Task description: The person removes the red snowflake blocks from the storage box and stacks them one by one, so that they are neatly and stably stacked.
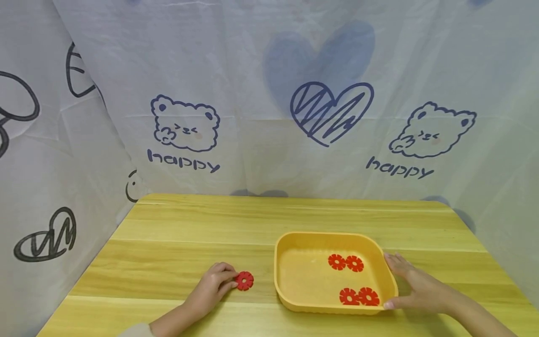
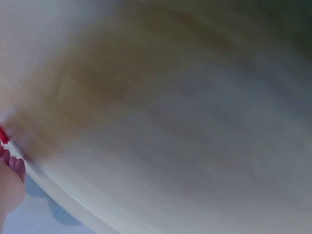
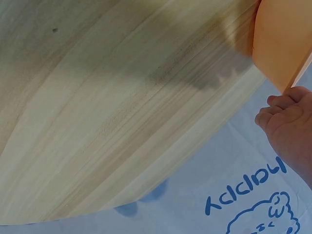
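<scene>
**Red disc pinched by left hand to the left of yellow tray; right hand on opposite end**

The inspection took the yellow tray [image 1: 303, 283] as its landmark. One red disc [image 1: 249, 283] lay outside it, to its left and just beside its left wall, not touching. The disc sat between the left hand [image 1: 212, 286] and the tray, so the tray was to the right of that grip. Being round, the disc presented no long axis; the tray's own ran from left to right. The left hand was much the nearer to the disc, with the right hand [image 1: 424, 289] at the tray's far end.

Grip, left: closed to a narrow pinch, thumb and fingers grasping the disc by its left edge. Whether the disc rested on the wooden table [image 1: 168, 255] or was slightly raised could not be determined; the left wrist view gave only a red sliver and some fingers.

Grip, right: thumb and fingers set wide apart, grasping the tray's right end, with the thumb at its near right corner and the fingers farther along the right wall.

Inside the tray, toward its right end, were an upper pair of red discs [image 1: 355, 268] and a lower pair of red discs [image 1: 368, 291] by the near wall. Whether either pair was interlocked could not be confirmed.
</scene>
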The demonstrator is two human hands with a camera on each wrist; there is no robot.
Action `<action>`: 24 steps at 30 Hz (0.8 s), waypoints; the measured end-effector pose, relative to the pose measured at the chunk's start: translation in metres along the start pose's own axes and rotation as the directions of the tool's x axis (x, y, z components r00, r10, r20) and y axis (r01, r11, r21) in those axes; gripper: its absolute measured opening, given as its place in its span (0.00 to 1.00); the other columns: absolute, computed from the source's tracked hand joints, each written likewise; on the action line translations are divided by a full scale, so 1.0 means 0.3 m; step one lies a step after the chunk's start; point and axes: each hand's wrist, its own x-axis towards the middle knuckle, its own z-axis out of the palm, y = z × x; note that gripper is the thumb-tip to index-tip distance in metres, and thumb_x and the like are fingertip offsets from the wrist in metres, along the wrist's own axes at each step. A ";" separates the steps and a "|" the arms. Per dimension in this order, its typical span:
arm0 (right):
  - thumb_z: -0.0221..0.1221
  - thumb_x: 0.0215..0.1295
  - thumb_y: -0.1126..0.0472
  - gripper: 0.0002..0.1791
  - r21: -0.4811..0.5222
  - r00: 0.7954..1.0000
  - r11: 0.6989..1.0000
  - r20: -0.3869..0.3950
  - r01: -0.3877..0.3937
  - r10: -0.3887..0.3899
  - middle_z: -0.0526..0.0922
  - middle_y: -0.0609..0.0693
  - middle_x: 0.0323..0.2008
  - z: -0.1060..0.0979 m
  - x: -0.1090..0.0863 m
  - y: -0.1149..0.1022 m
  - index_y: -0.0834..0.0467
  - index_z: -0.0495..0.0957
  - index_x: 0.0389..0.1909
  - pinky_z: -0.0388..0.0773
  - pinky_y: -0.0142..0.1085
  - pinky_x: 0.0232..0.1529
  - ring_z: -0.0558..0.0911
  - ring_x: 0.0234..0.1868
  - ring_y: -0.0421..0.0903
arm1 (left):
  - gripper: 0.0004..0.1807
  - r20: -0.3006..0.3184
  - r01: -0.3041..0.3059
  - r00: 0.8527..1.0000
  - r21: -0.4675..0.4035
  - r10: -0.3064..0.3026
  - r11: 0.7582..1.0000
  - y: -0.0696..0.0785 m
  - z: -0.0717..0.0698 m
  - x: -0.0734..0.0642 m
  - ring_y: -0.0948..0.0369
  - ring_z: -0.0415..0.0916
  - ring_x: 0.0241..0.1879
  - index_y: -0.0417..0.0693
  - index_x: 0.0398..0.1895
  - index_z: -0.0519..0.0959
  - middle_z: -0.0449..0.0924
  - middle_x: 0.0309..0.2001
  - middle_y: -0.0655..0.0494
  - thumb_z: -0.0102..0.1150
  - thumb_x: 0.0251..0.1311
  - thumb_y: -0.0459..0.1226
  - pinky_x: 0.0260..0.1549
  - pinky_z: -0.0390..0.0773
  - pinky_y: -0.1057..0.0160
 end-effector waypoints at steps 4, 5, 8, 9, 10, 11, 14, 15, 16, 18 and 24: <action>0.68 0.45 0.45 0.57 -0.003 1.000 1.000 -0.003 0.002 -0.002 0.49 0.76 0.66 0.001 -0.001 0.000 0.76 0.51 0.65 0.51 0.70 0.56 0.50 0.63 0.78 | 0.09 -0.003 -0.005 1.000 -0.004 0.005 1.000 0.000 -0.001 0.001 0.61 0.74 0.36 0.37 0.35 0.83 0.78 0.36 0.54 0.64 0.49 0.32 0.34 0.79 0.71; 0.68 0.44 0.45 0.57 0.001 1.000 1.000 -0.002 -0.005 0.005 0.49 0.75 0.66 0.001 -0.001 0.000 0.76 0.51 0.65 0.51 0.69 0.57 0.50 0.63 0.78 | 0.09 -0.002 -0.006 1.000 -0.003 0.006 1.000 0.000 -0.001 0.001 0.61 0.74 0.36 0.37 0.35 0.83 0.78 0.36 0.54 0.65 0.49 0.32 0.34 0.79 0.71; 0.69 0.45 0.46 0.57 0.014 1.000 1.000 0.008 -0.005 0.005 0.49 0.76 0.66 -0.001 0.000 0.000 0.76 0.51 0.65 0.51 0.70 0.56 0.49 0.63 0.79 | 0.10 0.006 0.000 1.000 -0.004 0.000 1.000 0.001 -0.002 0.001 0.61 0.74 0.36 0.37 0.36 0.83 0.78 0.36 0.54 0.64 0.50 0.32 0.35 0.79 0.71; 0.69 0.46 0.47 0.56 0.018 1.000 1.000 0.012 -0.002 0.002 0.49 0.76 0.66 -0.002 0.001 0.001 0.76 0.50 0.66 0.50 0.71 0.56 0.49 0.63 0.79 | 0.10 0.010 0.003 1.000 -0.005 -0.003 1.000 0.001 -0.003 0.001 0.61 0.75 0.37 0.37 0.36 0.83 0.78 0.36 0.55 0.64 0.50 0.32 0.35 0.79 0.71; 0.69 0.46 0.47 0.56 0.024 1.000 1.000 0.016 -0.005 0.005 0.48 0.76 0.66 -0.001 0.001 0.002 0.76 0.50 0.66 0.50 0.71 0.56 0.48 0.63 0.79 | 0.10 0.014 0.007 1.000 -0.008 -0.007 1.000 0.001 -0.004 0.001 0.61 0.74 0.37 0.37 0.37 0.83 0.78 0.36 0.55 0.64 0.50 0.32 0.35 0.79 0.71; 0.68 0.46 0.48 0.56 0.027 1.000 1.000 0.020 -0.002 0.002 0.48 0.76 0.66 -0.001 0.001 0.003 0.76 0.50 0.66 0.50 0.71 0.56 0.48 0.63 0.79 | 0.10 0.018 0.010 1.000 -0.010 -0.010 1.000 0.001 -0.004 0.001 0.61 0.74 0.37 0.37 0.37 0.83 0.78 0.36 0.55 0.64 0.50 0.32 0.35 0.79 0.71; 0.68 0.47 0.49 0.56 0.038 1.000 0.999 0.026 0.003 -0.004 0.47 0.76 0.66 -0.001 0.002 0.006 0.76 0.49 0.66 0.49 0.71 0.56 0.47 0.63 0.79 | 0.10 0.021 0.014 1.000 -0.018 -0.014 1.000 0.003 -0.008 0.001 0.61 0.74 0.37 0.38 0.37 0.83 0.78 0.37 0.55 0.63 0.51 0.32 0.35 0.79 0.71; 0.69 0.46 0.48 0.56 0.035 1.000 0.999 0.024 -0.003 0.002 0.47 0.75 0.67 0.000 0.002 0.007 0.75 0.49 0.66 0.49 0.71 0.56 0.48 0.63 0.79 | 0.10 0.020 0.013 1.000 -0.021 -0.012 1.000 0.004 -0.010 0.001 0.60 0.74 0.37 0.38 0.37 0.83 0.78 0.37 0.55 0.63 0.51 0.32 0.35 0.79 0.71; 0.69 0.46 0.48 0.56 0.032 1.000 0.999 0.021 0.000 -0.001 0.47 0.75 0.66 0.000 0.002 0.007 0.75 0.49 0.66 0.49 0.71 0.56 0.48 0.63 0.79 | 0.10 0.017 0.011 1.000 -0.022 -0.011 1.000 0.006 -0.012 0.000 0.60 0.75 0.37 0.38 0.37 0.83 0.78 0.37 0.55 0.63 0.51 0.32 0.36 0.79 0.70; 0.68 0.46 0.48 0.56 0.026 1.000 1.000 0.013 0.002 -0.002 0.48 0.75 0.66 0.001 0.001 0.007 0.75 0.50 0.66 0.49 0.71 0.56 0.48 0.63 0.79 | 0.10 0.007 0.006 1.000 -0.020 -0.006 1.000 0.009 -0.016 0.001 0.60 0.75 0.37 0.37 0.38 0.82 0.78 0.37 0.54 0.63 0.51 0.32 0.36 0.80 0.70; 0.68 0.44 0.45 0.57 0.014 1.000 1.000 -0.008 -0.002 0.002 0.49 0.76 0.66 -0.001 0.000 0.002 0.76 0.51 0.65 0.50 0.70 0.57 0.49 0.63 0.78 | 0.10 -0.027 0.035 0.999 -0.030 -0.035 0.999 0.022 -0.034 0.010 0.59 0.76 0.39 0.38 0.40 0.82 0.80 0.38 0.54 0.61 0.55 0.33 0.39 0.81 0.66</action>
